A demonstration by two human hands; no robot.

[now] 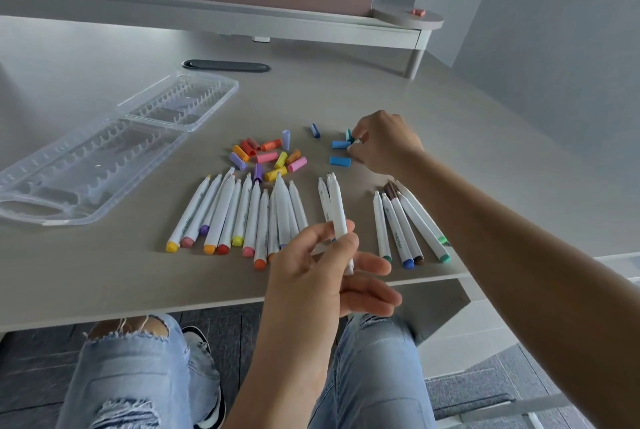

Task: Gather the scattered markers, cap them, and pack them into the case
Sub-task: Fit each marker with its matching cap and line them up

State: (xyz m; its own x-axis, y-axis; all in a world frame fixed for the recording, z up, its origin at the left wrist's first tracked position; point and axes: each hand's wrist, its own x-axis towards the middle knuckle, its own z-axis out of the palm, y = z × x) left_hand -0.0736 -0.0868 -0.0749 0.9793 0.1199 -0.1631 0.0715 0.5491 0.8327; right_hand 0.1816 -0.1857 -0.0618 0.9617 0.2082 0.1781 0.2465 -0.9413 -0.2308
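Nearest to us, our left hand (311, 262) pinches one uncapped white marker (339, 217) between thumb and fingertips, holding it above the near edge of the counter (104, 272) with its tip pointing away; the other fingers are spread loosely below it. Just beyond it on the counter lie the rest of the markers, all still uncapped as far as we can tell: a big fan of warm-coloured ones (235, 217) to the left, a couple (323, 200) right behind the held marker, and a smaller group with blue, green and brown ends (408, 224) to the right. Past the fan sits a loose heap of red, orange, yellow, pink and purple caps (270, 156). Further right, our right hand (384, 142) reaches across to the blue caps (341, 152), its fingers curled down at a teal cap (348, 135); whether they have already closed on it we cannot tell. So we judge the capping step is in hand, near its start, with packing not begun. The next move calls for picking the cap whose colour matches the held marker, bringing both hands together and pressing it on squarely over the tip. Farthest left, the clear plastic case (104, 151) lies open and flat, nothing in its slots.
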